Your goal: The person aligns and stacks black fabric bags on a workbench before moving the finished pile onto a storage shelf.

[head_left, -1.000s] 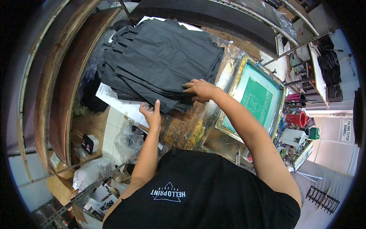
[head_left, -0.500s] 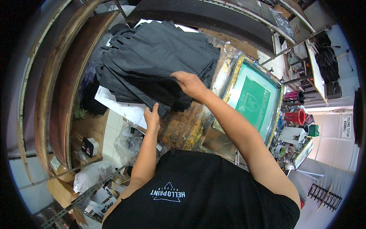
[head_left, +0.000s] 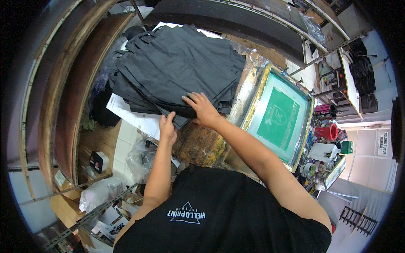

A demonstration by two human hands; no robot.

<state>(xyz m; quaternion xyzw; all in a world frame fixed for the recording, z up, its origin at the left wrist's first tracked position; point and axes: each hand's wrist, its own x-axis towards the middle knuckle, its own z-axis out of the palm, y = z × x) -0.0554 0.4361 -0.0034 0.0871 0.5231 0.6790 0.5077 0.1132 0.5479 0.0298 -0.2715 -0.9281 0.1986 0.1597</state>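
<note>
A thick, fanned pile of dark grey cloth pieces (head_left: 177,63) lies on the worktable in front of me. Its near corner is pinched between the thumb and fingers of my left hand (head_left: 168,130). My right hand (head_left: 205,111) rests on the near edge of the pile, just right of the left one, its fingers stretched out over the top cloth. The right thumb points toward the table by the pile's edge. How many layers the left fingers hold is hidden.
A screen-printing frame (head_left: 276,114) with a green mesh lies to the right of the pile. White paper (head_left: 130,114) sticks out under the cloth. Paint tubs, including a red one (head_left: 326,132), stand at the far right. Wooden shelves (head_left: 71,92) rise at the left.
My right hand has come down and nearer, letting go of the raised cloth edge, which now lies flat on the pile. My left hand stays at the corner.
</note>
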